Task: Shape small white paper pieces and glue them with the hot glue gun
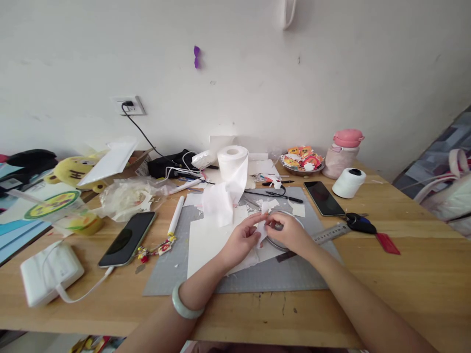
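My left hand [243,238] and my right hand [289,233] meet over the grey cutting mat [176,269]. Both pinch a small white scrap of paper [262,229] between their fingertips. A large white sheet [206,242] lies on the mat under my left hand. A round ring-shaped object, perhaps a tape roll [275,243], sits under my right hand, mostly hidden. A pale bangle [184,304] circles my left wrist.
A toilet paper roll [232,164] trails a strip onto the mat. Two phones [128,238] [324,197], a white charger block [49,272], a steel ruler [329,233], a thread spool [349,182], a pink bottle [344,153], a sticker bowl [302,162] and a yellow plush [73,169] crowd the wooden table [405,274].
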`<state>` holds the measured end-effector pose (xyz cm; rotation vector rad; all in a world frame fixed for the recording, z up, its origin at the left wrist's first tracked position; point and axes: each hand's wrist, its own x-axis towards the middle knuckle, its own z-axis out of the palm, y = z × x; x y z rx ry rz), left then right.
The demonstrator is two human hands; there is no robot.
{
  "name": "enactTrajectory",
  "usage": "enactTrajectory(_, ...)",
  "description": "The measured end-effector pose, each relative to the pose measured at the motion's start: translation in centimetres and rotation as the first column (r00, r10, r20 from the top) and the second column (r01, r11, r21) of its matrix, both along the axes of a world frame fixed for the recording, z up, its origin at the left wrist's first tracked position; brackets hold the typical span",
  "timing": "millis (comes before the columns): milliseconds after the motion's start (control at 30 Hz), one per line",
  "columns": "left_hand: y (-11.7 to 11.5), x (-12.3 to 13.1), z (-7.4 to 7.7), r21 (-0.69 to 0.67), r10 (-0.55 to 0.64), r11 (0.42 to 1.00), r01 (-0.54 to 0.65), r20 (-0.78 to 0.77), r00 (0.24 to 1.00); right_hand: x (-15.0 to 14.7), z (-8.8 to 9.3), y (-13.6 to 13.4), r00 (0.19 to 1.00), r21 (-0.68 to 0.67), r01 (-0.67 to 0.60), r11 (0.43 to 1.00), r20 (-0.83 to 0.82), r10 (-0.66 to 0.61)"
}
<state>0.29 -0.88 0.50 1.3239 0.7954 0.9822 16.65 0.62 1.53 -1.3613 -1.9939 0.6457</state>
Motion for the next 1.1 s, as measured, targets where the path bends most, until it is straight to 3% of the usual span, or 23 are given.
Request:
enactTrajectory(67,0.0,0.0,0.0,0.001,-0.008,1.000,0.008,-0.001,1.000,-0.3,0.0,-0.2,1.000,-0.014,-0.010,1.000,-0.008,0.010)
enactTrajectory(233,-0.2,-0.1,-0.1,0.004,-0.026,1.000,0.026,-0.009,1.000,0.7,0.3,0.4,0.994,0.009,0.106,0.994,-0.012,-0.106)
enactTrajectory(433,-0.2,0.0,0.1,0.008,-0.015,1.000,0.015,0.004,1.000,0.2,0.3,-0.1,0.999,-0.077,-0.019,0.997,-0.044,0.015)
enactTrajectory(633,-0.3,0.0,0.0,0.002,-0.005,1.000,0.005,0.001,1.000,0.5,0.3,0.3,0.993,-0.073,0.093,0.993,-0.068,-0.098)
enactTrajectory(800,-0.3,-0.1,-0.1,-0.001,-0.015,1.000,0.015,-0.014,1.000,0.0,0.0,0.0,0.996,-0.152,0.002,0.988,-0.089,-0.016)
enactTrajectory(1000,-0.3,0.0,0.0,0.001,-0.008,1.000,0.008,-0.015,1.000,0.6,0.2,0.3,0.990,-0.143,0.083,0.986,-0.100,-0.098)
enactTrajectory(1100,-0.4,0.0,0.1,-0.007,-0.026,1.000,0.026,-0.015,1.000,0.3,0.3,0.0,0.994,-0.170,-0.010,0.985,-0.105,-0.008)
